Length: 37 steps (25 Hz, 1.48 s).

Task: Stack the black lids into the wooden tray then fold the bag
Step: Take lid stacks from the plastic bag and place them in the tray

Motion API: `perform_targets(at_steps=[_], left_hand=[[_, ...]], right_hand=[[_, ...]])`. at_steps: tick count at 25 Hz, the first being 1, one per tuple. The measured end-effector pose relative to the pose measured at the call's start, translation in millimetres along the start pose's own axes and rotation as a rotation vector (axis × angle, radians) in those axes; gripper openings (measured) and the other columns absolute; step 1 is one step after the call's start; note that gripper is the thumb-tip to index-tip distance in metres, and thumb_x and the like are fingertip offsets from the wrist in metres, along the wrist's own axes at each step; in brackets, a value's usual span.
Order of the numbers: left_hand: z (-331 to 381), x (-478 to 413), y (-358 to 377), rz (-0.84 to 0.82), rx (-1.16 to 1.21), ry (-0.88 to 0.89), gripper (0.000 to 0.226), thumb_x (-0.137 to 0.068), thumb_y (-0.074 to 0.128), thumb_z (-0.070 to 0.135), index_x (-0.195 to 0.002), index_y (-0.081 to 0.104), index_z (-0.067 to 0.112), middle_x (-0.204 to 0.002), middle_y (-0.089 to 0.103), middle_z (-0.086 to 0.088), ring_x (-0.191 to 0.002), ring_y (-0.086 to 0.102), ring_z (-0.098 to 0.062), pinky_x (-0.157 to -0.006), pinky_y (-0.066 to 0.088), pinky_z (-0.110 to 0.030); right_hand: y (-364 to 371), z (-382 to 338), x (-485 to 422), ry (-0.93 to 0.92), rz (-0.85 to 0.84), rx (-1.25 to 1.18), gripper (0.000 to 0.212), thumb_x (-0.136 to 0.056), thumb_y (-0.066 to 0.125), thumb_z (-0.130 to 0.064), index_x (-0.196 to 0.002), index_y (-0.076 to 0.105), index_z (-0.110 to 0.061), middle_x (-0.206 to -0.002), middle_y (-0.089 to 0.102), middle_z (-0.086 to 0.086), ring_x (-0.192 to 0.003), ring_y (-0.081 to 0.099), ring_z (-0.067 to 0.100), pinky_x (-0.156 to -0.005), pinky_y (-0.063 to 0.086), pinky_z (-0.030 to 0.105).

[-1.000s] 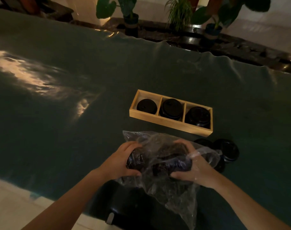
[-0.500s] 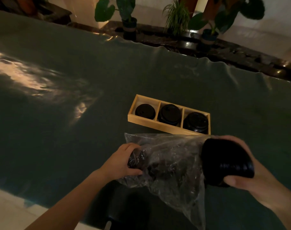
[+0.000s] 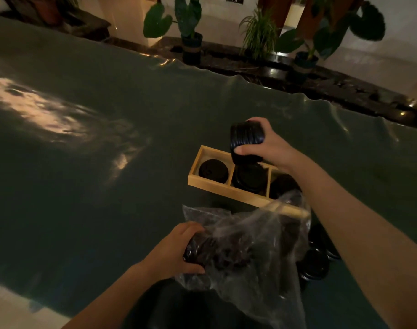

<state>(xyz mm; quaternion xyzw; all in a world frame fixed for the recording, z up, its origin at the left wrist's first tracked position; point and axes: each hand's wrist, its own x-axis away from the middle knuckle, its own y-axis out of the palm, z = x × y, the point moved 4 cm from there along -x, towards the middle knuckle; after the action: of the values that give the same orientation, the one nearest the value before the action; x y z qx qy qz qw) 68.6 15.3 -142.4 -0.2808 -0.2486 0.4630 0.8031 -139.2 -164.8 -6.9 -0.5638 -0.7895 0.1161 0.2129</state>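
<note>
Wooden tray: right compartment largely hidden behind the right forearm and the plastic bag; lid count there cannot be read. Bag contents dark and blurred behind crinkled film. Loose lids on the desk partly covered by bag and arm. Both forearms cut off at bottom edge.

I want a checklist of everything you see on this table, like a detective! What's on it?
Surface: dark green table cover, wrinkled at the far edge.
Job's things: wooden tray, three compartments, black lids in each; clear plastic bag with more lids inside.
Clutter: loose lids on the cover beside the bag.
Hands: left hand grips the bag; right hand holds a stack of lids above the middle compartment.
Cables: nothing seen.
Surroundings: potted plants behind the table.
</note>
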Motion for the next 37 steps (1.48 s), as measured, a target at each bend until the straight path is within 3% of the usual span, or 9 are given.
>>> perform_targets(at_steps=[7, 10, 13, 16, 24, 29, 31, 34, 37], left_hand=[[-4.7, 1.0, 2.8, -0.019, 0.023, -0.020, 0.088, -0.063, 0.077, 0.054, -0.134, 0.033, 0.030, -0.142, 0.028, 0.008, -0.130, 0.025, -0.004, -0.107, 0.023, -0.018], [-8.0, -0.7, 2.0, -0.021, 0.033, -0.021, 0.088, -0.062, 0.076, 0.056, -0.134, 0.032, 0.032, -0.142, 0.028, 0.009, -0.129, 0.024, -0.001, -0.106, 0.022, -0.016], [-9.6, -1.3, 2.6, -0.019, 0.033, -0.009, 0.088, -0.062, 0.075, 0.058, -0.134, 0.032, 0.031, -0.142, 0.029, 0.009, -0.128, 0.024, 0.000, -0.105, 0.021, -0.013], [-10.1, -1.3, 4.1, -0.021, 0.034, -0.012, 0.089, -0.061, 0.075, 0.060, -0.134, 0.031, 0.032, -0.142, 0.029, 0.009, -0.128, 0.024, 0.000, -0.105, 0.021, -0.014], [-4.4, -1.5, 2.6, -0.018, 0.004, -0.007, 0.091, -0.062, 0.076, 0.057, -0.136, 0.031, 0.029, -0.143, 0.029, 0.007, -0.125, 0.023, 0.002, -0.104, 0.019, -0.014], [-1.9, -0.5, 1.4, -0.009, -0.017, -0.012, 0.090, -0.063, 0.078, 0.053, -0.136, 0.031, 0.029, -0.143, 0.030, 0.006, -0.124, 0.022, 0.003, -0.105, 0.019, -0.017], [1.6, -0.8, 1.6, -0.014, -0.024, -0.003, 0.091, -0.062, 0.079, 0.051, -0.136, 0.032, 0.027, -0.142, 0.031, 0.006, -0.123, 0.022, 0.002, -0.105, 0.019, -0.015], [2.4, -2.6, 0.9, -0.022, -0.022, -0.011, 0.091, -0.061, 0.081, 0.048, -0.136, 0.033, 0.026, -0.142, 0.031, 0.004, -0.124, 0.024, 0.000, -0.105, 0.020, -0.017], [1.3, -3.1, 2.4, -0.021, -0.020, -0.027, 0.091, -0.060, 0.082, 0.047, -0.135, 0.034, 0.027, -0.141, 0.032, 0.004, -0.122, 0.025, -0.001, -0.105, 0.022, -0.020]], right_hand=[[82.1, 32.2, -66.1, 0.003, -0.093, 0.810, 0.092, -0.062, 0.081, -0.035, -0.135, 0.025, -0.030, -0.139, 0.029, 0.010, -0.125, 0.034, 0.040, -0.096, 0.042, 0.052], [99.9, 44.9, -79.7, 0.012, -0.119, 0.996, 0.103, -0.068, 0.073, -0.054, -0.145, 0.012, -0.028, -0.150, 0.020, 0.017, -0.132, 0.026, 0.045, -0.104, 0.031, 0.057], [112.0, 61.2, -81.5, 0.021, -0.166, 0.998, 0.103, -0.076, 0.048, -0.073, -0.148, -0.007, -0.024, -0.157, 0.003, 0.019, -0.142, 0.006, 0.042, -0.114, 0.011, 0.055], [117.1, 68.9, -80.5, -0.031, -0.073, 1.002, 0.091, -0.083, 0.029, -0.073, -0.148, -0.013, -0.023, -0.158, -0.012, 0.018, -0.145, -0.010, 0.035, -0.116, -0.004, 0.051], [114.3, 69.0, -81.8, -0.035, -0.024, 0.835, 0.087, -0.086, 0.033, -0.069, -0.149, -0.002, -0.021, -0.157, -0.019, 0.013, -0.144, -0.016, 0.029, -0.114, -0.009, 0.050], [88.9, 35.6, -64.1, 0.028, 0.038, 0.445, 0.065, -0.096, 0.041, -0.042, -0.150, 0.011, -0.021, -0.160, -0.006, 0.004, -0.146, -0.004, 0.025, -0.117, 0.003, 0.047], [61.1, 17.3, -35.5, 0.061, 0.081, 0.326, 0.051, -0.097, 0.043, -0.032, -0.144, 0.030, -0.019, -0.158, 0.017, 0.003, -0.143, 0.020, 0.022, -0.114, 0.022, 0.041], [7.6, 2.8, 51.0, -0.093, 0.269, 0.111, 0.025, -0.095, 0.045, -0.019, -0.108, 0.063, -0.030, -0.115, 0.065, -0.009, -0.100, 0.061, 0.004, -0.085, 0.051, 0.023], [-29.9, 19.0, 170.1, -0.159, 0.610, 0.112, 0.032, -0.085, 0.044, -0.014, -0.074, 0.064, -0.037, -0.076, 0.069, -0.018, -0.068, 0.063, -0.003, -0.060, 0.049, 0.011]])
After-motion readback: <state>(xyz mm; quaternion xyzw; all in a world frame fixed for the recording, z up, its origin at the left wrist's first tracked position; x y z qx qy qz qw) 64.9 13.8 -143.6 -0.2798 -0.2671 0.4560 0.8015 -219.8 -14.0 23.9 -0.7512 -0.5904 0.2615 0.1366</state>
